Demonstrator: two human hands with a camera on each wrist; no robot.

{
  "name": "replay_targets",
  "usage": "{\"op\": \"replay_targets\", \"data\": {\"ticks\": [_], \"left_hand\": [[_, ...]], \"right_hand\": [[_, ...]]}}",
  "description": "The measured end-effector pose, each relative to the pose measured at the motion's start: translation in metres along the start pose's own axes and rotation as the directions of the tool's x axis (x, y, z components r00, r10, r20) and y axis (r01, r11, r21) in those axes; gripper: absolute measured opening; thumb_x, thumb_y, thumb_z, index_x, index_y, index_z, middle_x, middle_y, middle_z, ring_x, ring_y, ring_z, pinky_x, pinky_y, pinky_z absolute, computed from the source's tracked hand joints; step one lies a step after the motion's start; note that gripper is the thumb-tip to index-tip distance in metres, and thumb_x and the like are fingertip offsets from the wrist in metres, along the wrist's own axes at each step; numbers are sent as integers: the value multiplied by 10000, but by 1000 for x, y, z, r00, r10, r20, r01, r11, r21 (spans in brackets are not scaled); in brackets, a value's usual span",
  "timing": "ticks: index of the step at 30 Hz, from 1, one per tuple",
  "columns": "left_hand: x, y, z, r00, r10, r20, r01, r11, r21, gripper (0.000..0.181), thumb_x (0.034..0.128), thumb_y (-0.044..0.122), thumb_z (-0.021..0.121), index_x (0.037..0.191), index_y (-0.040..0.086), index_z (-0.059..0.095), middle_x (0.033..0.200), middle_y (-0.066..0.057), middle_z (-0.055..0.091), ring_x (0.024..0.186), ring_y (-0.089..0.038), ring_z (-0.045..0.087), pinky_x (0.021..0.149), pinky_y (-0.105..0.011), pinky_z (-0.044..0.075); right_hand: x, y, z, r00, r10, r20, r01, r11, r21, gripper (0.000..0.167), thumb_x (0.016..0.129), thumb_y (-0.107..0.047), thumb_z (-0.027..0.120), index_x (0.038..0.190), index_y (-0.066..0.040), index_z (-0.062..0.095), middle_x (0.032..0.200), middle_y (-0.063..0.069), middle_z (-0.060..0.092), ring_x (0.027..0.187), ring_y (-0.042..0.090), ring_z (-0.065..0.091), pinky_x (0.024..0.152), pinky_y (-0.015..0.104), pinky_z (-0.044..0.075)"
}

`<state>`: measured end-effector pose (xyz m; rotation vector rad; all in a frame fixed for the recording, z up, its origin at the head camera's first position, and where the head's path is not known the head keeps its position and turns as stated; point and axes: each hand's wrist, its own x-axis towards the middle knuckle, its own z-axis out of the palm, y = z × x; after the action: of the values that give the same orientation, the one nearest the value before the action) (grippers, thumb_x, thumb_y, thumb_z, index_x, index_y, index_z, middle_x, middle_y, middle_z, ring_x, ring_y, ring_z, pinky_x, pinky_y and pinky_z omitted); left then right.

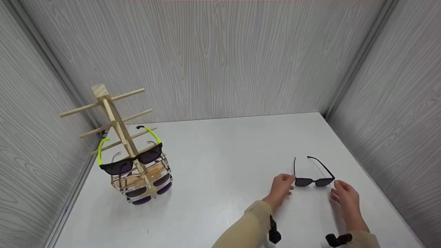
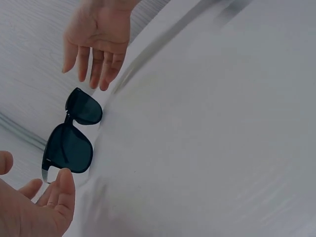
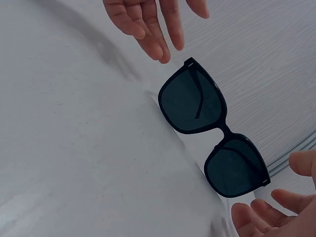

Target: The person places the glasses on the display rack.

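Black sunglasses [image 1: 313,182] with dark lenses lie on the right side of the white table, arms unfolded and pointing away. My left hand [image 1: 282,188] is beside their left corner, and my right hand [image 1: 346,198] is beside the right corner. Relaxed fingers of the left hand [image 2: 42,207] are close to the near hinge in the left wrist view; contact there cannot be made out. In the right wrist view a small gap separates the right hand [image 3: 281,217] from the frame of the sunglasses [image 3: 192,101]. Neither hand grips anything.
On the left stands a wooden display rack [image 1: 119,122] with crossbars. Sunglasses with yellow-green arms [image 1: 132,162] hang on it above several other pairs. Its upper bars [image 1: 127,93] are bare. Grey wood-grain panels [image 1: 213,62] enclose the white table [image 1: 206,179] at back and sides.
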<state>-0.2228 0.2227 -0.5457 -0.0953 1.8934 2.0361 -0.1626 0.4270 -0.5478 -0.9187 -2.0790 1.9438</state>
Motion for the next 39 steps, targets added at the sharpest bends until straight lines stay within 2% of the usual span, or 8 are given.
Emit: {"op": "replay_targets", "data": {"ticks": [4, 9, 12, 21, 25, 28, 33, 39], "left_hand": [[3, -1, 5, 1000, -8, -9, 8, 999, 32, 272, 894, 279, 618, 1058, 64, 590, 926, -11, 595, 811, -219, 619, 673, -334, 510], [6, -3, 9, 998, -51, -21, 51, 999, 11, 290, 891, 285, 620, 1072, 62, 585, 918, -34, 609, 764, -205, 628, 662, -339, 519], [6, -4, 11, 997, -76, -25, 76, 997, 4, 288, 889, 290, 619, 1073, 70, 591, 928, -53, 618, 742, -196, 628, 659, -344, 524], [5, -2, 14, 993, -119, 4, 119, 993, -20, 311, 899, 294, 603, 1107, 64, 598, 997, -77, 611, 780, -217, 631, 696, -357, 523], [5, -1, 17, 991, -131, 8, 131, 991, -4, 312, 896, 290, 608, 1105, 58, 600, 982, -84, 608, 777, -218, 624, 697, -350, 519], [5, -1, 19, 990, -143, -3, 143, 990, 12, 289, 892, 266, 614, 1097, 62, 609, 951, -83, 609, 719, -193, 608, 628, -305, 506], [9, -4, 20, 989, -145, -23, 146, 989, 11, 219, 892, 215, 604, 1068, 85, 629, 880, -84, 618, 573, -138, 532, 478, -235, 406], [10, -7, 21, 990, -138, -15, 138, 990, 29, 218, 906, 219, 589, 1091, 110, 624, 851, -83, 625, 549, -127, 523, 466, -227, 408]], "right_hand": [[5, 2, -2, 999, -2, 32, 2, 1000, 1, 767, 913, -437, 535, 1457, -10, 202, 1418, 204, 319, 1107, 183, 527, 846, 248, 479], [5, -4, -2, 997, 30, 68, -31, 999, 15, 738, 940, -384, 503, 1468, -6, 153, 1420, 204, 285, 970, 74, 566, 884, 267, 463], [5, -6, -1, 996, 49, 81, -49, 999, 9, 737, 949, -383, 481, 1471, -3, 126, 1465, 225, 213, 966, 67, 561, 896, 269, 453], [14, -4, -2, 990, 123, 71, -124, 992, 18, 707, 955, -386, 471, 1474, -27, 153, 1466, 197, 270, 963, 57, 554, 873, 255, 466], [17, -3, -3, 991, 110, 72, -111, 994, 18, 703, 956, -385, 467, 1464, 1, 169, 1447, 212, 291, 937, 58, 565, 864, 264, 474], [19, -3, -3, 993, 96, 68, -97, 995, 16, 698, 953, -383, 477, 1448, 25, 202, 1382, 208, 374, 904, 60, 582, 845, 269, 485], [25, -2, -3, 994, 89, 65, -90, 996, 22, 665, 951, -365, 496, 1421, 40, 258, 1123, 60, 583, 882, 75, 598, 817, 272, 497], [25, -1, -3, 994, 101, 52, -103, 994, 33, 595, 949, -340, 512, 1380, 30, 335, 960, -34, 616, 857, 72, 597, 789, 267, 503]]}}
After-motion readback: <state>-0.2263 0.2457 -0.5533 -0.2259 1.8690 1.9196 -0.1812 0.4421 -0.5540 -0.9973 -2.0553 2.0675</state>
